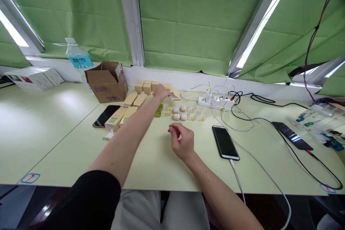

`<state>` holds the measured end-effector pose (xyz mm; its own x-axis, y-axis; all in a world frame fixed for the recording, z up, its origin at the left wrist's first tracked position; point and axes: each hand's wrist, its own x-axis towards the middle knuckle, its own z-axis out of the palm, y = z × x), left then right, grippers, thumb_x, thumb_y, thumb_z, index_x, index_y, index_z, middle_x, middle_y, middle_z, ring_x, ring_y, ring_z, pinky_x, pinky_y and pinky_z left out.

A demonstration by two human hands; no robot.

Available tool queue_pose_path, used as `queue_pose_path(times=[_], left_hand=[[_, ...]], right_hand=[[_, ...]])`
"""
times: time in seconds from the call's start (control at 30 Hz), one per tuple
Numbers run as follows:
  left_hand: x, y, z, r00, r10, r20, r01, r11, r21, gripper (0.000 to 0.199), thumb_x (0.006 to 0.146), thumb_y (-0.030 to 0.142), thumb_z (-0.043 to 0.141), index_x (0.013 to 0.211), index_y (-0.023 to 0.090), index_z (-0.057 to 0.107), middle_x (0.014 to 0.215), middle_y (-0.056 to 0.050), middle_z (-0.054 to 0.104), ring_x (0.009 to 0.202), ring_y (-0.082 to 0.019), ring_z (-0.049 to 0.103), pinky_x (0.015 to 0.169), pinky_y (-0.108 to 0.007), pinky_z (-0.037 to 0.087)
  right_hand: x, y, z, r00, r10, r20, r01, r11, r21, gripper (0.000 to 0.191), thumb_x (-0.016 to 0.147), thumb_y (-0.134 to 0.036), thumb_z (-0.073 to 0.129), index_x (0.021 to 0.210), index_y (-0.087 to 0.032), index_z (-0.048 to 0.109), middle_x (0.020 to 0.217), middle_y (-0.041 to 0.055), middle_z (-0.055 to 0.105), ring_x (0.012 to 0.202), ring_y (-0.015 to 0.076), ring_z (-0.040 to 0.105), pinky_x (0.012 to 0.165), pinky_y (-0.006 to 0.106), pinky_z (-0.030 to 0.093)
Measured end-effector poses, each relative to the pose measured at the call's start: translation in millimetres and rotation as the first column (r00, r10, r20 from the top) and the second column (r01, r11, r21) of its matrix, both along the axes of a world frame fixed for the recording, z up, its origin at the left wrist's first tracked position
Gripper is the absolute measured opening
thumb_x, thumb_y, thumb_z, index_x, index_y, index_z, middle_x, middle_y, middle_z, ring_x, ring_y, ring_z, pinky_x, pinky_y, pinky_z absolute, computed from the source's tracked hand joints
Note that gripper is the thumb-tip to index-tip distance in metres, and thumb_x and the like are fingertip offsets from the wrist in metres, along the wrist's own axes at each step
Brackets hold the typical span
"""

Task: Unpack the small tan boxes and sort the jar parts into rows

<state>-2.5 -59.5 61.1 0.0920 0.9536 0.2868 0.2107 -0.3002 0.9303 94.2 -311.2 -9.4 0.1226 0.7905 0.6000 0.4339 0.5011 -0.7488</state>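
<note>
On the left of the worktop (67, 133), a dark phone (106, 116) lies beside the long cardboard boxes (115, 118), with an open brown carton (107, 84) behind them. Next, the left hand (161, 93) reaches out beside the small cardboard boxes (147, 87), its fingers too hidden to tell whether they grip anything, while nearer stand green trays (158, 112), pink pieces (176, 116) and clear cups (201, 116). Farther right, the right hand (183, 141) hovers over the worktop in front of these, fingers curled loosely inward, whether the tips meet unclear, left of a white-edged phone (225, 142).
</note>
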Motion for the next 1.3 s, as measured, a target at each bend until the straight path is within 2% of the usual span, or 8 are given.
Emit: queue_pose_path(times=[0.23, 0.43, 0.57, 0.67, 0.77, 0.93, 1.17, 1.3], left_hand=[[28.9, 13.2, -21.1, 0.979, 0.093, -0.184, -0.113, 0.988, -0.104, 0.043, 0.084, 0.031, 0.087, 0.082, 0.022, 0.045, 0.11, -0.015, 0.074, 0.136, -0.037, 0.055, 0.112, -0.051, 0.032], [17.8, 6.9, -21.6, 0.941, 0.124, -0.314, -0.139, 0.99, -0.027, 0.019, 0.088, 0.02, 0.077, 0.096, 0.016, 0.059, 0.113, -0.017, 0.073, 0.141, -0.043, 0.052, 0.114, -0.056, 0.033], [-8.1, -31.8, -14.7, 0.894, 0.134, -0.428, -0.101, 0.99, 0.098, 0.026, 0.09, 0.013, 0.067, 0.115, 0.022, 0.067, 0.117, -0.013, 0.077, 0.135, -0.039, 0.059, 0.115, -0.059, 0.034], [-34.1, -82.4, -15.4, 0.837, 0.105, -0.537, 0.01, 0.978, 0.208, 0.032, 0.096, 0.016, 0.057, 0.125, 0.026, 0.068, 0.116, -0.009, 0.079, 0.134, -0.034, 0.059, 0.113, -0.054, 0.039], [-57.7, -136.9, -25.3, 0.787, 0.017, -0.616, 0.155, 0.962, 0.224, 0.037, 0.094, 0.018, 0.06, 0.129, 0.028, 0.067, 0.117, -0.006, 0.08, 0.136, -0.033, 0.056, 0.113, -0.051, 0.041], [-71.9, -196.4, -53.3, 0.739, -0.134, -0.66, 0.251, 0.964, 0.085, 0.043, 0.094, 0.028, 0.068, 0.136, 0.027, 0.062, 0.123, -0.008, 0.078, 0.137, -0.036, 0.053, 0.114, -0.056, 0.041], [-48.0, -198.9, -73.7, 0.723, -0.234, -0.65, 0.335, 0.942, 0.034, 0.07, 0.091, 0.029, 0.077, 0.155, 0.023, 0.049, 0.154, -0.016, 0.062, 0.144, -0.039, 0.048, 0.116, -0.058, 0.043], [-32.1, -185.5, -72.2, 0.752, -0.284, -0.594, 0.379, 0.924, 0.038, 0.064, 0.091, 0.021, 0.074, 0.151, 0.025, 0.053, 0.146, -0.013, 0.067, 0.14, -0.036, 0.053, 0.116, -0.052, 0.046]], right_hand=[[2.7, 2.8, -4.4, 0.972, -0.026, 0.232, -0.001, 0.993, 0.116, 0.015, 0.102, -0.034, 0.061, 0.092, -0.03, 0.072, 0.072, 0.0039, 0.074, 0.058, 0.0201, 0.061, 0.059, 0.035, 0.041], [10.3, 1.6, 2.3, 0.947, -0.112, 0.302, 0.055, 0.98, 0.189, 0.018, 0.099, -0.029, 0.06, 0.09, -0.028, 0.075, 0.065, 0.0031, 0.072, 0.053, 0.019, 0.059, 0.057, 0.034, 0.041], [36.6, 6.6, 18.2, 0.959, -0.278, 0.052, 0.263, 0.944, 0.197, 0.019, 0.099, -0.033, 0.06, 0.091, -0.024, 0.075, 0.07, 0.003, 0.074, 0.058, 0.0184, 0.064, 0.061, 0.032, 0.049], [58.4, 12.7, 32.5, 0.943, -0.327, -0.061, 0.329, 0.944, 0.034, 0.019, 0.099, -0.034, 0.06, 0.094, -0.023, 0.074, 0.073, 0.0015, 0.075, 0.064, 0.019, 0.069, 0.063, 0.031, 0.052], [68.1, 17.1, 43.1, 0.941, -0.252, 0.225, 0.288, 0.947, -0.142, 0.009, 0.094, -0.028, 0.066, 0.093, -0.025, 0.075, 0.086, 0.0014, 0.08, 0.079, 0.0208, 0.073, 0.072, 0.032, 0.051], [57.1, 20.8, 39.3, 0.755, -0.096, 0.649, 0.337, 0.905, -0.259, 0.005, 0.095, -0.03, 0.074, 0.098, -0.026, 0.075, 0.112, 0.0048, 0.081, 0.109, 0.0281, 0.071, 0.074, 0.033, 0.042], [47.7, 24.4, 14.5, 0.763, -0.106, 0.638, 0.349, 0.898, -0.268, 0.011, 0.102, -0.021, 0.063, 0.092, -0.025, 0.067, 0.102, 0.0024, 0.08, 0.095, 0.0222, 0.07, 0.069, 0.031, 0.034], [50.2, 23.6, 10.9, 0.744, -0.085, 0.662, 0.35, 0.894, -0.279, 0.008, 0.104, -0.023, 0.061, 0.098, -0.025, 0.066, 0.098, 0.0046, 0.08, 0.086, 0.0238, 0.07, 0.067, 0.031, 0.033]])
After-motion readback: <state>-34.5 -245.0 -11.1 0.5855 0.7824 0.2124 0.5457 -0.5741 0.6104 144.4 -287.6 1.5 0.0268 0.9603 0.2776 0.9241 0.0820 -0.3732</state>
